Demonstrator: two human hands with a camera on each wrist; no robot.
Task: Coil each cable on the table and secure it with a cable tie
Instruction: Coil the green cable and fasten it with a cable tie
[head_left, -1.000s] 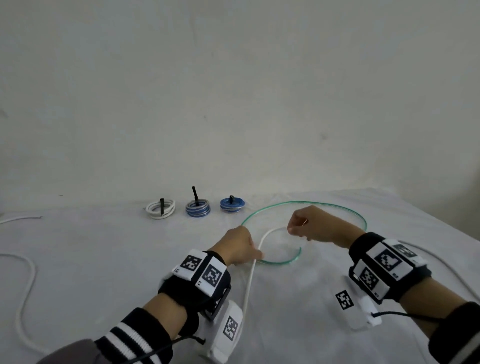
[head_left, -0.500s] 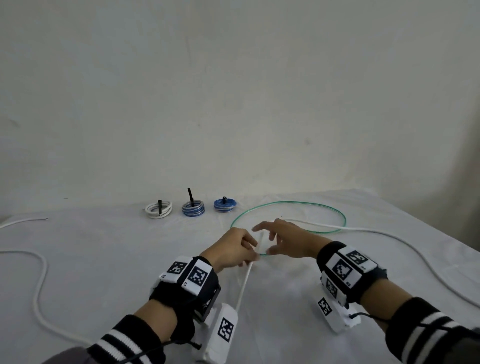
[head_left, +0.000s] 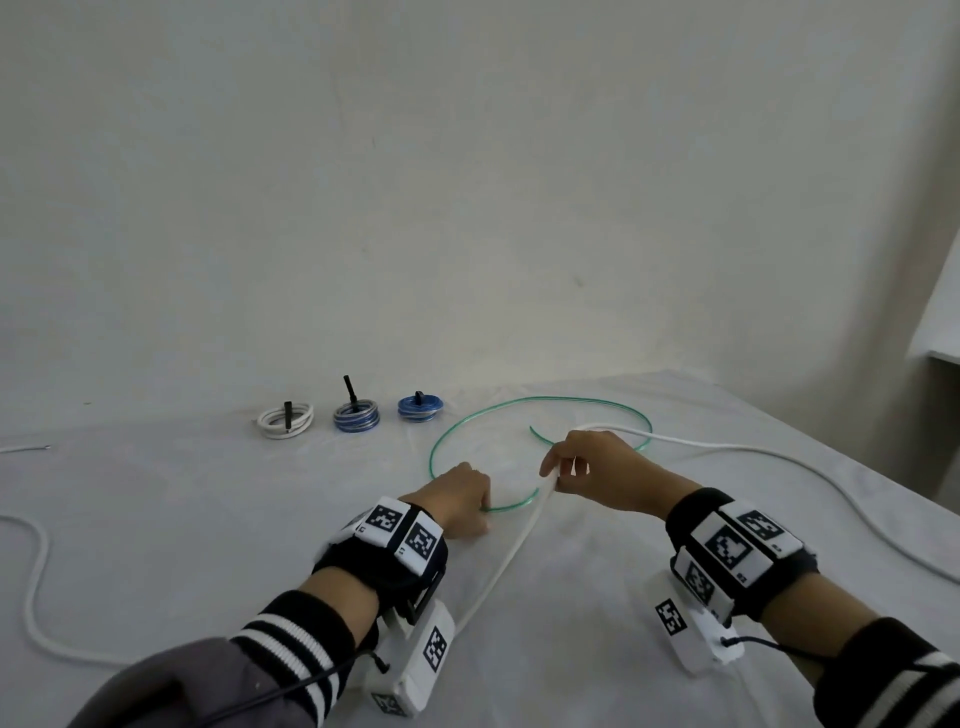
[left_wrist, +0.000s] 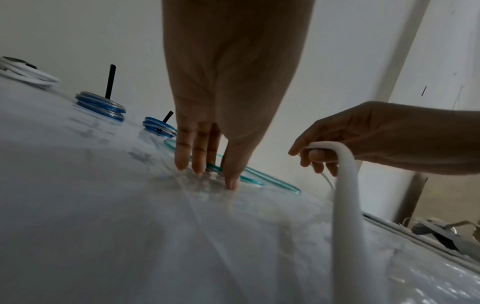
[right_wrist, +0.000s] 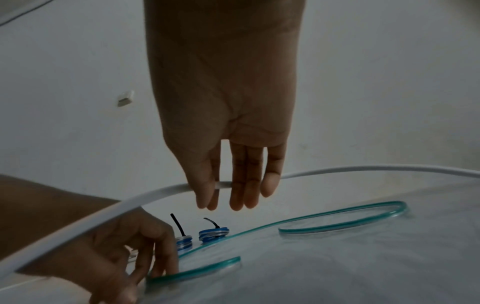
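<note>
Head view: the left hand (head_left: 460, 496) is set fingers-down on the green cable (head_left: 540, 410) at frame centre, fingertips on the table (head_left: 156, 519); whether the cable is pinched cannot be told. The white cable (head_left: 511, 551) is held lifted by the right hand (head_left: 597, 467), right of centre, and trails to the right edge. Three tied coils (head_left: 356, 414) are seen in a row, upper left of the hands.

Left wrist view: the left fingers (left_wrist: 197, 152) are straight, tips pressed on the green cable (left_wrist: 272, 181) at centre. The white cable (left_wrist: 345, 185) is draped over the right hand's (left_wrist: 363, 135) curled fingers, at right.

Right wrist view: the white cable (right_wrist: 161, 193) is pinched between thumb and fingers (right_wrist: 244, 185) at centre. The green cable (right_wrist: 337, 214) lies at lower right.
</note>
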